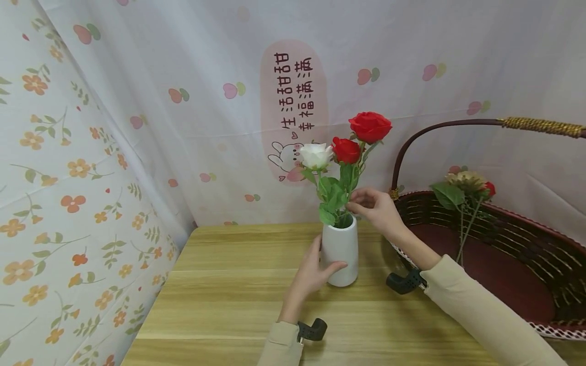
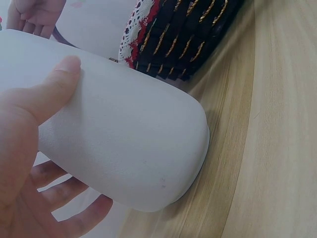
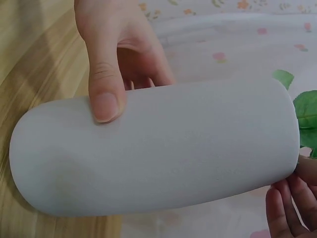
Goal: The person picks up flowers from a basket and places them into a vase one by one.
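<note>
A white vase (image 1: 340, 254) stands upright on the wooden table. It holds a white rose (image 1: 316, 156) and two red roses, a lower one (image 1: 346, 150) and a taller one (image 1: 370, 127), with green leaves (image 1: 333, 195) just above its mouth. My left hand (image 1: 308, 272) grips the vase from the left, its thumb (image 3: 106, 104) across the front and the other fingers behind. At the vase's rim, my right hand (image 1: 373, 208) pinches a red rose's stem between thumb and fingers; the leaves and fingertips partly hide the pinch.
On the right stands a dark woven basket (image 1: 499, 218) with a tall arched handle (image 1: 439, 123). Inside it lean a pale flower (image 1: 467, 180) and a red one (image 1: 490, 189) on long stems. A printed curtain (image 1: 220, 117) hangs behind the table (image 1: 220, 284).
</note>
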`<move>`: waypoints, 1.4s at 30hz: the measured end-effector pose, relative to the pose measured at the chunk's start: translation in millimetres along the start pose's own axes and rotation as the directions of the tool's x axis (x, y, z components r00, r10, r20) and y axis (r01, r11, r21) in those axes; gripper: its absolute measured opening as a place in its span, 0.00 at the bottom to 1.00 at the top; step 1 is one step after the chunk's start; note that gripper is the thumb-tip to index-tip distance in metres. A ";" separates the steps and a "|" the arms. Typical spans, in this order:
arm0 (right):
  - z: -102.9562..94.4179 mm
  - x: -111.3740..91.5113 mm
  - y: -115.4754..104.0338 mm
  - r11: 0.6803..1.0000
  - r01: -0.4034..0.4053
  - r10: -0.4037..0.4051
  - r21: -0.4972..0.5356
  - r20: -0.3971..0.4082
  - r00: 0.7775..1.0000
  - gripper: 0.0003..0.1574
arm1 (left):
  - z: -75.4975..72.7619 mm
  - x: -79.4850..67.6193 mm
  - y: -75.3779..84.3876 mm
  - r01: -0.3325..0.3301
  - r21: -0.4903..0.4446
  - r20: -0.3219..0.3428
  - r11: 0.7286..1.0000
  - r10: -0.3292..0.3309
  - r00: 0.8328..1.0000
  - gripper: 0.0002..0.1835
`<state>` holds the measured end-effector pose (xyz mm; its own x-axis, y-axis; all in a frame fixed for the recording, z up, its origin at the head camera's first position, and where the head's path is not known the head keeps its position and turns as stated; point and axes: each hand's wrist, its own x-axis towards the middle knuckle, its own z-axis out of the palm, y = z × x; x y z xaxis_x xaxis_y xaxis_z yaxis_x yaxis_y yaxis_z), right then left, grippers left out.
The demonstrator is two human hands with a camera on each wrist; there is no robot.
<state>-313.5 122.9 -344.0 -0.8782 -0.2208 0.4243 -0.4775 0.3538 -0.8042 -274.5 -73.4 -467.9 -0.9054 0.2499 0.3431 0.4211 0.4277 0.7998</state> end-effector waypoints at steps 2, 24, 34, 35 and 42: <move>1.1 -0.2 2.1 1.000 -0.005 0.005 0.003 0.001 1.000 0.17 | -0.1 -0.3 0.1 0.000 -0.005 0.000 1.000 0.000 1.000 0.45; -7.2 -11.8 4.1 0.998 -0.056 0.055 0.035 0.016 0.998 0.19 | -0.2 -0.2 0.4 0.012 0.008 -0.008 1.000 -0.012 1.000 0.46; -16.5 -22.2 6.6 0.993 -0.114 0.114 0.011 0.042 0.993 0.20 | 0.5 0.0 -0.4 0.009 0.030 -0.008 1.000 -0.008 1.000 0.47; -18.1 -23.4 7.3 0.993 -0.116 0.116 0.004 0.044 0.992 0.20 | 0.5 0.1 -0.2 0.010 0.030 -0.007 1.000 -0.010 1.000 0.47; -31.2 -35.1 10.3 0.994 -0.110 0.109 0.002 0.066 0.992 0.20 | 0.9 -0.3 0.2 0.032 0.008 -0.001 0.999 -0.032 0.999 0.47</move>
<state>-288.4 162.7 -354.2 -0.9214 -0.2401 0.3055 -0.3782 0.3736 -0.8470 -274.0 -72.7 -468.3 -0.9185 0.2353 0.3179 0.3925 0.4424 0.8064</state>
